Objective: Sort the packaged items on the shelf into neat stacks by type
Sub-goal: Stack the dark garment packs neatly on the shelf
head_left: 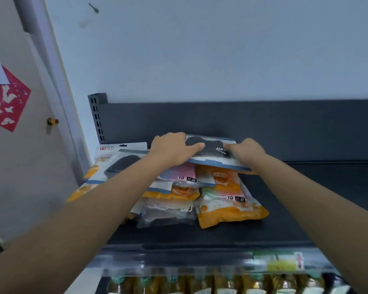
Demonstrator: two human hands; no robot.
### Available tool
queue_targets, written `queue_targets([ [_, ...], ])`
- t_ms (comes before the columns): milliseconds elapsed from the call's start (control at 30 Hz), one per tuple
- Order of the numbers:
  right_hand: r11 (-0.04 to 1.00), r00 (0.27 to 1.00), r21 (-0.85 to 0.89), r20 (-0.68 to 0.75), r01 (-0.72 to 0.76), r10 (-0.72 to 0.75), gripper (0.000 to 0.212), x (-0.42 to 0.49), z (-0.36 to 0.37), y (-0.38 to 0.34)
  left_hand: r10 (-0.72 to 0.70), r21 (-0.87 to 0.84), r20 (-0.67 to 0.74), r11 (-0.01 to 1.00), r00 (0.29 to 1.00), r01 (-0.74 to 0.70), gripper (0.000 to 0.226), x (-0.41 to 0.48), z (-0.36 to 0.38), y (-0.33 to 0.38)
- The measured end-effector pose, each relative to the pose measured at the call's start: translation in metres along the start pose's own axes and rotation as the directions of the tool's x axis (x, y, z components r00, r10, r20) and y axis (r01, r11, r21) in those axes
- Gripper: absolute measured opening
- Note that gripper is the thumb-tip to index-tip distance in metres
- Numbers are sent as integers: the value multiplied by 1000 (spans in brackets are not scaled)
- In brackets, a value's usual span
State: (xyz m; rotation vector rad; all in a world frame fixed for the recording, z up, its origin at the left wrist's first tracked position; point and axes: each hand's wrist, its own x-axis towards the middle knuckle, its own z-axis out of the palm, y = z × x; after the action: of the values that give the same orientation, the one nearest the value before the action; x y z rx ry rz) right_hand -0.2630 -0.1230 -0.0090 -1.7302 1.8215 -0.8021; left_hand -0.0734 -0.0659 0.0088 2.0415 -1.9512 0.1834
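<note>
Atop pile, hands point(208, 152) gripping packet point(212, 148)

"10" on pink packet point(184, 174), orange packet point(232, 209)

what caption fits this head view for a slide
Both hands, left hand and right hand, grip a black-item packet above mixed packets on a dark shelf.

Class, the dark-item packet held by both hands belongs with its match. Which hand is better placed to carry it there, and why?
Left. The matching packet lies left of the pile, beside the left hand; the right hand would have to cross over.
</note>
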Motion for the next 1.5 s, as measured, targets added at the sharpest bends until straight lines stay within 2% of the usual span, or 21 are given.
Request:
queue_targets([
  [200, 997, 995, 33, -73, -69, 71, 35, -19, -33, 17, 92, -68, 13, 993, 996, -91, 70, -6, -1, 33],
  [467, 998, 993, -13, -102, -67, 65, 36, -9, -87, 70, 136, -66, 14, 989, 991, -135, 62, -5, 12, 108],
  [767, 996, 998, -88, -53, -27, 23, 36, 36, -178, 167, 38, -115, 86, 993, 996, -28, 55, 10, 53, 245],
  [900, 995, 999, -90, -2, -41, 41, 38, 55, -211, 208, -16, -293, 118, 955, 993, 51, 59, 20, 68, 298],
  [967, 994, 999, -102, 12, -48, 50, 38, 64, -226, 224, -17, -319, 136, 946, 991, 59, 60, 24, 73, 319],
  [1133, 990, 996, -112, 14, -87, 89, 39, 80, -253, 257, 34, -297, 170, 955, 985, 18, 60, 38, 86, 358],
  [1300, 983, 988, -106, -46, -150, 146, 36, 81, -279, 293, 144, -303, 212, 950, 967, -75, 58, 49, 96, 396],
  [1500, 969, 977, -137, -91, -204, 193, 32, 91, -322, 328, 202, -313, 225, 941, 953, -125, 51, 60, 105, 451],
])
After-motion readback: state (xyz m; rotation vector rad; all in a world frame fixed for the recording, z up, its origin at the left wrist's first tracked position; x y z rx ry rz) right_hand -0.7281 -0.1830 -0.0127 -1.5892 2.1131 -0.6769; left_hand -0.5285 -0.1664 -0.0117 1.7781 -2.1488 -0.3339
